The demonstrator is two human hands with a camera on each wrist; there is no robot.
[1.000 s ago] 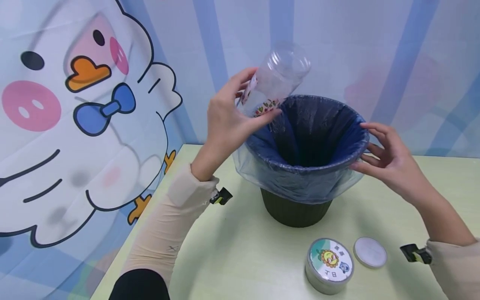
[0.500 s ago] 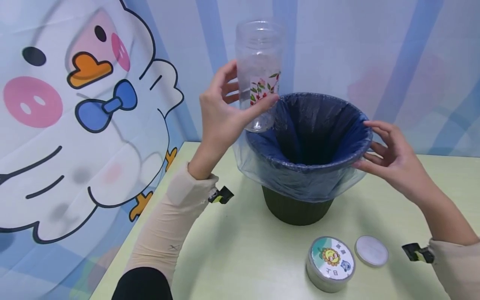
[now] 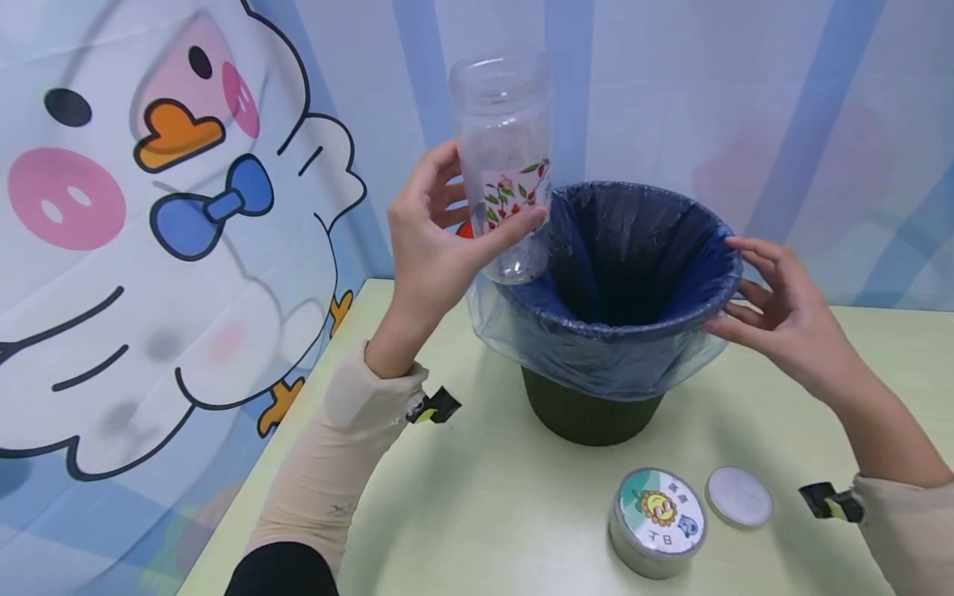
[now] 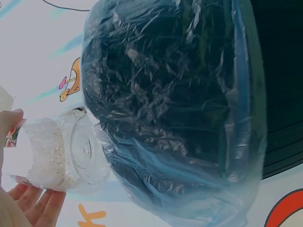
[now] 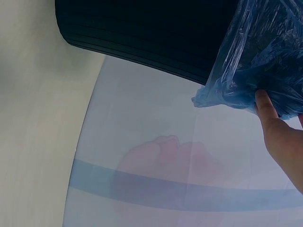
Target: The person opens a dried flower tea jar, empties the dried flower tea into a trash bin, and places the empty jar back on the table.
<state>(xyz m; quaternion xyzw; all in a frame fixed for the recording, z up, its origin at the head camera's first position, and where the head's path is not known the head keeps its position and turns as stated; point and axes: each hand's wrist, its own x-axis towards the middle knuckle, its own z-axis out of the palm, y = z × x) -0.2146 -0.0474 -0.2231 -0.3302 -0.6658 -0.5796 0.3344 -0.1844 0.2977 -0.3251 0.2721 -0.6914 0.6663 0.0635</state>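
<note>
My left hand (image 3: 440, 236) grips a clear cup (image 3: 503, 124) with a red-and-green floral print, its open mouth facing up. Pale, grainy residue coats the inside near the base, seen in the left wrist view on the cup (image 4: 52, 151). The cup's base overlaps the left rim of a dark trash can (image 3: 589, 414) lined with a blue plastic bag (image 3: 596, 364). On the far side, my right hand (image 3: 782, 319) holds the can's right rim through the bag, thumb outside. In the right wrist view that thumb (image 5: 266, 109) presses into the bag.
In front of the can on the pale green table (image 3: 447, 513) stand a round, squat item (image 3: 657, 521) with a sunflower label and a flat whitish disc (image 3: 739, 497). A cartoon-printed cloth (image 3: 186, 331) covers the walls behind and to the left.
The cup was tilted toward the can's opening and has been turned upright. It has moved left, then slightly down. The right hand keeps its place on the rim.
</note>
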